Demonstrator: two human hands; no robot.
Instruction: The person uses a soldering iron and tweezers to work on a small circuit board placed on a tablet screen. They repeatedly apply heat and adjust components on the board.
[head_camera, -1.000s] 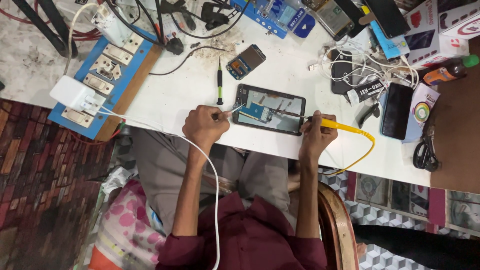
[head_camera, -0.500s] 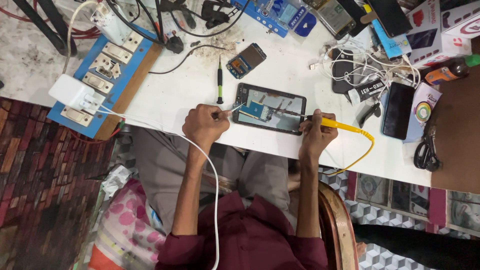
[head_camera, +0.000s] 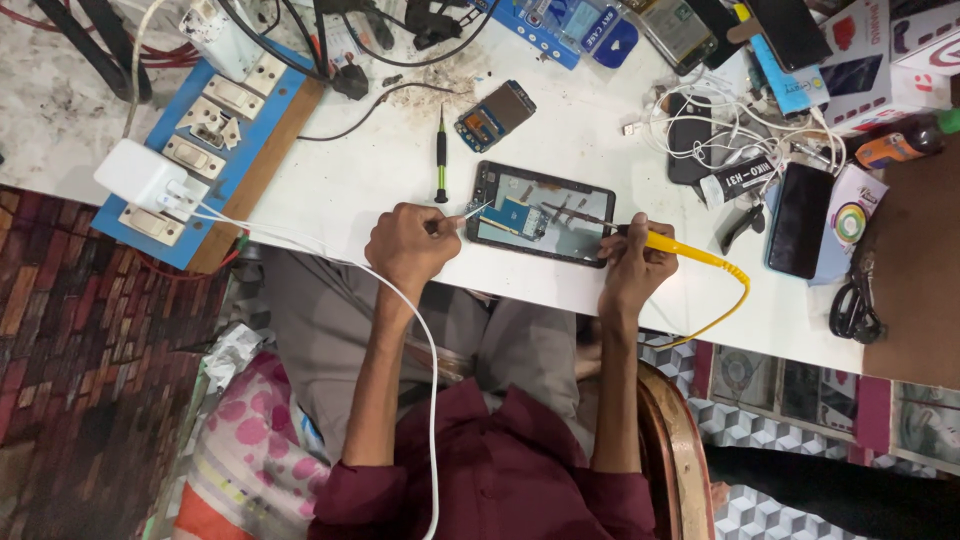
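An opened dark tablet (head_camera: 545, 215) lies on the white table (head_camera: 380, 170), its blue circuit board and inner parts exposed. My left hand (head_camera: 408, 246) is closed on thin metal tweezers (head_camera: 470, 213), whose tip touches the tablet's left side. My right hand (head_camera: 633, 266) grips a yellow-handled soldering iron (head_camera: 680, 248). The iron's thin tip reaches across the tablet's middle, and its yellow cord curls off over the table's front edge.
A green-handled screwdriver (head_camera: 440, 160) and a small phone board (head_camera: 495, 116) lie just beyond the tablet. A blue switchboard (head_camera: 215, 130) with a white charger (head_camera: 145, 175) sits at the left. Phones, cables, a tube and boxes crowd the right (head_camera: 800, 215). A white cable (head_camera: 425, 330) crosses my left arm.
Both hands keep their tools on the tablet; only tiny shifts of the tool tips show.
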